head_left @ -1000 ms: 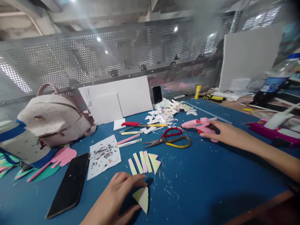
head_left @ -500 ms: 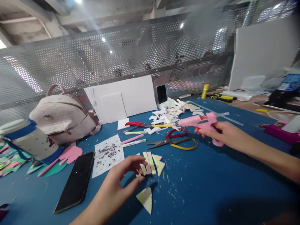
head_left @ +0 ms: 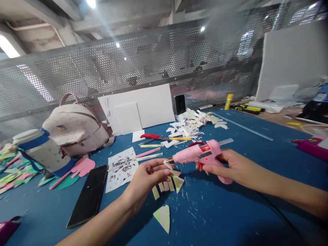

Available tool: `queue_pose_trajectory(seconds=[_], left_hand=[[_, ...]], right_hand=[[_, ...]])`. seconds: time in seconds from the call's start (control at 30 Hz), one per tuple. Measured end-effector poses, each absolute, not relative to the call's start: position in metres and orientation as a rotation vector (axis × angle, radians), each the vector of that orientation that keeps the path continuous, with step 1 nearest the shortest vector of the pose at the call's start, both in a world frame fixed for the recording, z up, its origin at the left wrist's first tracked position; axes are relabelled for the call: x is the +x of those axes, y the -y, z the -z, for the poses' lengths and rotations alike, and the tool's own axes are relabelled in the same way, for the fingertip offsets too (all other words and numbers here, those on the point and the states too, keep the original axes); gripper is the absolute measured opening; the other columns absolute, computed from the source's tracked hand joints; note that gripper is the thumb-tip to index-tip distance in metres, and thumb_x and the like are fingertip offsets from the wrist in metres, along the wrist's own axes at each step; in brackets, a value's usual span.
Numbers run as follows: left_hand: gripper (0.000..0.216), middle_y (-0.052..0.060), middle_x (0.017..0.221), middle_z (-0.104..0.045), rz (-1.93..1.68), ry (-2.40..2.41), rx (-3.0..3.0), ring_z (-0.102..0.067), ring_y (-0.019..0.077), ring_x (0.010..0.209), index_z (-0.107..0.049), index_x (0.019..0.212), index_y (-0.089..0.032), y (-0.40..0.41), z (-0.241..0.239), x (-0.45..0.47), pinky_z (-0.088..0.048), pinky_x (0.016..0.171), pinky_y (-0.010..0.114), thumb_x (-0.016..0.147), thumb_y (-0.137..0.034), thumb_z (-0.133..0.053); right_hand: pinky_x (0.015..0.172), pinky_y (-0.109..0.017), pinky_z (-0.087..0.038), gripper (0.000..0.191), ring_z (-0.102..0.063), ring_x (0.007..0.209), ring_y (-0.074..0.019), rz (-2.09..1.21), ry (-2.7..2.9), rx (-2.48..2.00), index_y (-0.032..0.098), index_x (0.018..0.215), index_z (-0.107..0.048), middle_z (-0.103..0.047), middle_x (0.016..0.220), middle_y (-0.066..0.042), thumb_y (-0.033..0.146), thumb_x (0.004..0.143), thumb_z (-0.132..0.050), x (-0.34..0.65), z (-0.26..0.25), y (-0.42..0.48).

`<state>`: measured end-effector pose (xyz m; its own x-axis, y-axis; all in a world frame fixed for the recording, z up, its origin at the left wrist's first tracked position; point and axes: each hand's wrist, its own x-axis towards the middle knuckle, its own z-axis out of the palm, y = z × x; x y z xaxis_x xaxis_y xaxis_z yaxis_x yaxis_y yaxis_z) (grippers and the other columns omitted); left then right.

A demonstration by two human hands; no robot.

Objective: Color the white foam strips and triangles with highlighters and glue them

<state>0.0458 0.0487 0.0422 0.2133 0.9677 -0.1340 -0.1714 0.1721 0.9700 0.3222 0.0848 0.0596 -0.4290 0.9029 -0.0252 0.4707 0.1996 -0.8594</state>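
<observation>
My right hand (head_left: 225, 167) is wrapped round the grip of a pink hot glue gun (head_left: 197, 153), with a clear glue stick (head_left: 226, 141) poking out of its back. Between thumb and fingers of my left hand (head_left: 151, 174) is a small white strip (head_left: 168, 165), right at the gun's metal nozzle. Under and beyond that hand lie several pale yellow and pink strips (head_left: 166, 186) and a pale triangular piece (head_left: 178, 182). Closer to me lies another pale triangle (head_left: 163, 218). The glue gun hides most of the scissors.
White scraps (head_left: 189, 124) are heaped at the back. A red-handled tool (head_left: 151, 136) and markers (head_left: 150, 156) lie left of them. A speckled paper (head_left: 121, 169), black phone (head_left: 89, 194), tumbler (head_left: 43, 150) and backpack (head_left: 77, 126) occupy the left. A cable (head_left: 279, 212) trails at right.
The glue gun has come left and nearer, from above the scissors to my left hand. My left hand has lifted off the strips and now pinches a small white strip.
</observation>
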Motion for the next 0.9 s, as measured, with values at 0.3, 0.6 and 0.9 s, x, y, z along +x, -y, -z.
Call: queue_pose_trajectory(seconds=[0.3,0.6,0.9], left_hand=[[0.041,0.009,0.084,-0.077,-1.038,-0.976,1.005,-0.068,0.0111,0.069,-0.076,0.092,-0.012,-0.0431,-0.0430,0.0459,-0.055,0.069,0.022,0.069,-0.040,-0.095],[0.046,0.008,0.084,-0.079,-1.059,-0.959,0.932,-0.071,0.0105,0.067,-0.070,0.090,-0.014,-0.0423,-0.0431,0.0433,-0.056,0.066,0.018,0.064,-0.038,-0.099],[0.047,0.007,0.085,-0.078,-1.063,-0.934,0.892,-0.072,0.0102,0.067,-0.067,0.094,-0.014,-0.0391,-0.0445,0.0417,-0.057,0.066,0.018,0.066,-0.035,-0.098]], right_hand=[[0.049,-0.025,-0.045,0.051,-0.052,0.054,-0.0126,-1.225,1.990,-1.259,0.020,0.090,-0.074,-0.059,0.068,-0.001,0.070,0.082,-0.068,0.3205,-0.0590,-0.0784],[0.049,-0.025,-0.045,0.050,-0.053,0.054,-0.0134,-1.216,2.001,-1.228,0.021,0.091,-0.075,-0.058,0.067,0.000,0.069,0.084,-0.067,0.3230,-0.0581,-0.0790],[0.050,-0.025,-0.046,0.046,-0.053,0.054,-0.0131,-1.203,2.028,-1.209,0.020,0.092,-0.074,-0.060,0.068,-0.001,0.066,0.085,-0.068,0.3220,-0.0552,-0.0800]])
